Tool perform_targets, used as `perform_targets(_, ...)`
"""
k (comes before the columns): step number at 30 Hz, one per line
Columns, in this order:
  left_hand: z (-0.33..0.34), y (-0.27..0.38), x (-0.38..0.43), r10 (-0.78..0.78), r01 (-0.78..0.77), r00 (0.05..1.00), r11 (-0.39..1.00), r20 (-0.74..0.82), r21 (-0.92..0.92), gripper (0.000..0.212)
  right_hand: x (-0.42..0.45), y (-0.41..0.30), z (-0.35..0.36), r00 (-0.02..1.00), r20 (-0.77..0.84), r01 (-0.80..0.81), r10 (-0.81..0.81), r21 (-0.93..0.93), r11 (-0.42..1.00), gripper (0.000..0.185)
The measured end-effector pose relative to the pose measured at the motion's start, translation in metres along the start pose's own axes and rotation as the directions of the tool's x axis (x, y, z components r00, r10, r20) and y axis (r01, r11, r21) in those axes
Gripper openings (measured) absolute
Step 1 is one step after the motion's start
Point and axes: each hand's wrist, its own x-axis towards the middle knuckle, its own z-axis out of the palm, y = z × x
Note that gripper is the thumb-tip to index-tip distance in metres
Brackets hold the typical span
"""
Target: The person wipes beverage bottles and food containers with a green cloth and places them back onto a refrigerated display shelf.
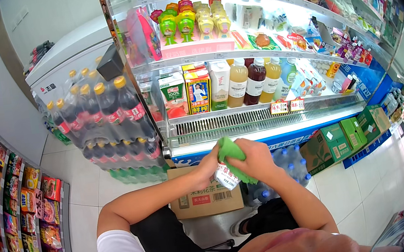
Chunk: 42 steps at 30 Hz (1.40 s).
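Observation:
My left hand [207, 165] grips a white printed drink package [225, 178] in front of my body. Wrapped over its top and right side is a green cloth [231, 152], held by my right hand [259, 157]. The cloth's lower end hangs beside the package. Fingers and cloth hide much of the package, so whether it is a pouch or a carton is unclear. Both hands are just before the front edge of a lit refrigerated display case [219, 144].
Juice bottles [238, 83] and drink cartons [198, 90] line the case's lower shelf. Shrink-wrapped cola bottles [108, 111] stand at left. On the floor are a cardboard box [205, 207], wrapped water bottles [291, 167] and green boxes [329, 147]. A snack rack [18, 215] rises at far left.

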Motion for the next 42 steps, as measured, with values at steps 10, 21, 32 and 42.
perform_targets(10,0.008,-0.005,-0.003,0.049,-0.048,0.997,0.999,-0.065,0.019,0.065,-0.002,-0.004,0.0,0.998,0.026,-0.066,0.065,0.022,0.998,0.032)
perform_targets(21,-0.005,-0.008,0.007,-0.183,0.178,0.983,0.912,0.021,-0.369,0.06,-0.005,-0.007,0.008,0.989,0.147,-0.003,-0.01,0.084,0.996,0.033)
perform_targets(32,-0.035,-0.019,0.026,-0.065,0.098,0.993,0.923,0.102,-0.373,0.035,-0.001,-0.005,0.004,0.958,0.257,0.058,-0.128,0.264,0.963,0.035)
perform_targets(42,-0.014,0.011,0.008,-0.038,-0.013,0.989,0.939,-0.143,-0.343,0.037,0.002,0.008,-0.001,0.974,0.152,-0.192,0.168,0.157,0.969,0.033)
